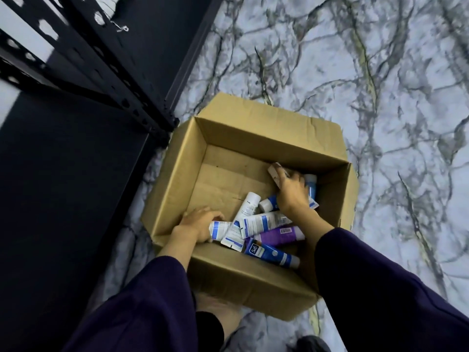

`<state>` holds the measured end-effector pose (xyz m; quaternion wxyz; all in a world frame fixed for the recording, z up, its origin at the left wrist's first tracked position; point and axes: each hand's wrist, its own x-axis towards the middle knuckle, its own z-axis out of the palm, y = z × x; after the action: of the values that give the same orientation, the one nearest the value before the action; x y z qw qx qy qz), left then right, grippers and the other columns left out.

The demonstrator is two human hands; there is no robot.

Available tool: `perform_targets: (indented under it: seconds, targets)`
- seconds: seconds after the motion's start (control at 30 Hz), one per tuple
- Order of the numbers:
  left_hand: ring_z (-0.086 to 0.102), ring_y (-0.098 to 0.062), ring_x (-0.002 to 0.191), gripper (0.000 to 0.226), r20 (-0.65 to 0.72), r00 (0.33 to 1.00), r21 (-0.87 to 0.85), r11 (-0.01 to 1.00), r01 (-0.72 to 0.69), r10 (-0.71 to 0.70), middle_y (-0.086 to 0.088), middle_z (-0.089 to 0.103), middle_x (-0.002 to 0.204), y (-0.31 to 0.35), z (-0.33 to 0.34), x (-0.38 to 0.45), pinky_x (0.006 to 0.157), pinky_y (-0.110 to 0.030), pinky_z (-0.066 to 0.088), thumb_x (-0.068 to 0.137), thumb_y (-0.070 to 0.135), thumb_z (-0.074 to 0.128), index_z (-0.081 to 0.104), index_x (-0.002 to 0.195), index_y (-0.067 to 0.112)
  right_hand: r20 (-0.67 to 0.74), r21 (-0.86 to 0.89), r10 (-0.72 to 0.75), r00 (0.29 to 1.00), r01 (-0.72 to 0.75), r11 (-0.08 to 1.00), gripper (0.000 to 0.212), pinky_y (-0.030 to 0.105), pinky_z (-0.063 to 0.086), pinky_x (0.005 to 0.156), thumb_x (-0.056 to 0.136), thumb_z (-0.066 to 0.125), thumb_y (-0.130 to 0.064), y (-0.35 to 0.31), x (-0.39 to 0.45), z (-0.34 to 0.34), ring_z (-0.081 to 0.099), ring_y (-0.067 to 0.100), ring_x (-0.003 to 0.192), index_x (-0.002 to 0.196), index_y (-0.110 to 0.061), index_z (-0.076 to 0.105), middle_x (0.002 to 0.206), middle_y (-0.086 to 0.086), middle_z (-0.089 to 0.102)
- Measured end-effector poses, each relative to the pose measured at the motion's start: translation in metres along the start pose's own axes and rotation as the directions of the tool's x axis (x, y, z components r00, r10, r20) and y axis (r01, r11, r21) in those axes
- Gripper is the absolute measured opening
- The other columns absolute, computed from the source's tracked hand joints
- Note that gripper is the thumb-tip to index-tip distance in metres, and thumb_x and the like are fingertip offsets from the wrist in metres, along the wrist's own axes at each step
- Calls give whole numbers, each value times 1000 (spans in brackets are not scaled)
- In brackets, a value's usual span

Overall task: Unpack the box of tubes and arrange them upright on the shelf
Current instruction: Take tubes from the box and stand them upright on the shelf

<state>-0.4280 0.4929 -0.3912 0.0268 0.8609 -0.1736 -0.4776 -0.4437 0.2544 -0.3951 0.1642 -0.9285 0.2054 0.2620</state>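
An open cardboard box stands on the marble-patterned floor. Several tubes lie in a heap at its near side: a white one, a purple one and a dark blue one. My left hand reaches into the box's near-left corner and grips a white tube with a blue band. My right hand is deeper in the box on the right, its fingers curled round a brownish tube. A light blue tube lies just past that hand.
A black metal shelf unit with perforated uprights stands left of the box, its corner post nearly touching the box's far-left flap. A dark shelf board spreads at lower left. Marble-patterned floor stretches to the right. My foot shows under the box's near edge.
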Motion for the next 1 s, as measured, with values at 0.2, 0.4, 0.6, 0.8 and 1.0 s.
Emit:
perform_targets:
  seconds: [0.2, 0.4, 0.6, 0.8, 1.0]
  targets:
    - [38, -22, 131, 49, 59, 997, 144, 987, -66, 58, 2, 42, 140, -3, -7, -8, 107, -47, 28, 85, 24, 67, 45, 127, 33, 85, 53, -212, 974, 208, 977, 73, 48, 33, 104, 85, 58, -9, -16, -2, -2, 36, 39, 127, 148, -22, 23, 140, 20, 35]
    - [46, -24, 121, 44, 74, 993, 97, 991, -97, 91, -4, 45, 132, -6, -18, -12, 100, -31, 37, 86, 22, 67, 53, 127, 27, -15, -72, -403, 915, 401, 913, 78, 56, 17, 111, 78, 50, 12, -35, -7, 0, 30, 27, 133, 144, -23, 31, 139, 5, 43]
    - [60, -21, 96, 34, 5, 997, -362, 930, -64, 71, -2, 62, 106, -18, -36, -11, 88, -38, 49, 84, 15, 68, 52, 112, 26, -217, 428, -76, 973, 165, 889, 41, 38, 38, 103, 90, 51, -5, -33, -17, 20, 45, 32, 118, 131, -10, 47, 127, 16, 46]
    - [55, 4, 93, 45, -387, 920, -721, 642, -260, -62, 11, 60, 108, -2, -53, -9, 80, -25, 45, 92, 11, 59, 42, 128, 32, -5, 834, 374, 927, -203, 513, 59, 39, 43, 97, 95, 53, -18, -57, -20, 21, 54, 34, 110, 147, -20, 24, 132, 22, 44]
    - [61, -7, 91, 48, -417, 892, -794, 547, -265, -174, 5, 61, 108, 5, -33, 6, 80, -27, 49, 94, 11, 57, 41, 135, 32, 236, 898, 550, 801, -395, 191, 88, 44, 44, 99, 86, 69, -27, -95, 6, 16, 49, 43, 121, 151, -28, 10, 147, 27, 19]
